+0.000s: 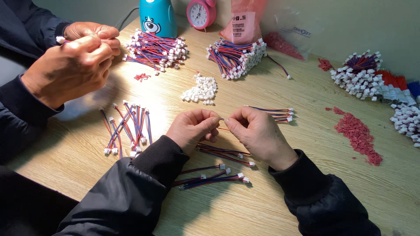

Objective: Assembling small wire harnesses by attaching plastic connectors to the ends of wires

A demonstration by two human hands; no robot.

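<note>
While a teal bear-faced container (158, 16), a pink clock (201, 13) and a pink bag (245, 22) with a white label stand along the table's (271, 205) far edge, the left hand (192, 129) and right hand (256, 131) meet knuckles-up, fingers pinched on a thin wire lead (222, 123) between them.

Pink bag (243, 22), clear bag (292, 35) behind.
</note>
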